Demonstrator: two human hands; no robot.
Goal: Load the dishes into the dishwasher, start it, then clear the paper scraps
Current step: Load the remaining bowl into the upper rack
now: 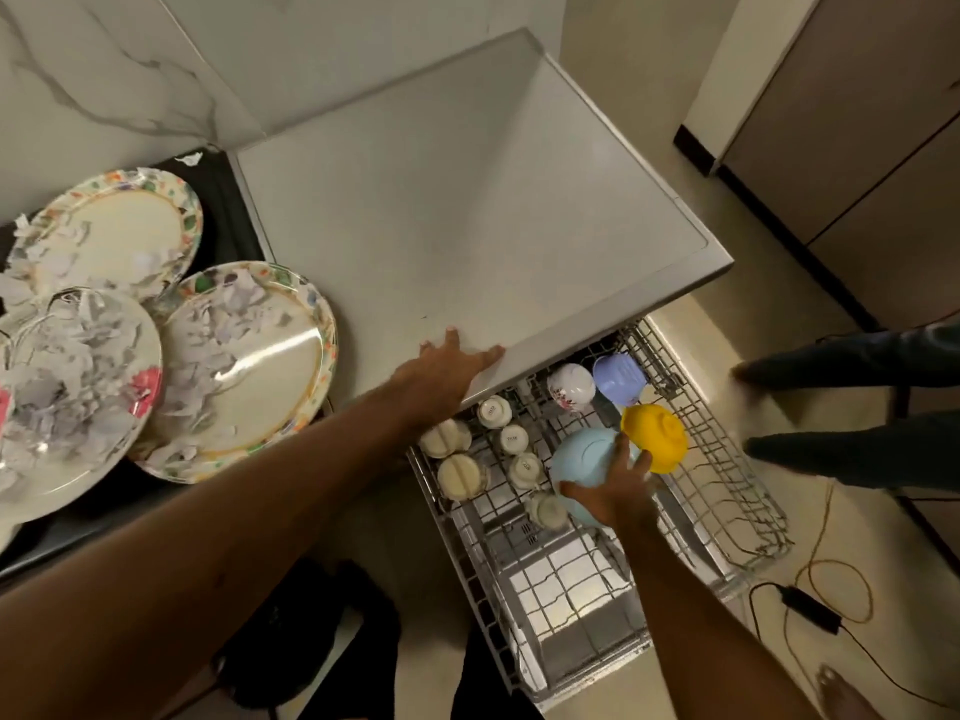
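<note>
**Blue bowl (582, 462) poised over the rack (727, 459)**

Upside down, the blue bowl sits in the right hand (615, 498) at five o'clock, fingers curled round its rim. The hand holds it over the pulled-out rack, just beside the yellow bowl (655, 436) at four o'clock. It is inverted, probably so that water drains off. The left hand (449, 368) lies flat on the desk (467, 226) edge near centre, fingers straight and spread, seemingly bracing the lean. Plates (249, 366) strewn with paper scraps (78, 356) wait at nine o'clock, not yet loaded.

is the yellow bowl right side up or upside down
Upside down: the yellow bowl sits in the rack with its foot ring facing up.
</note>
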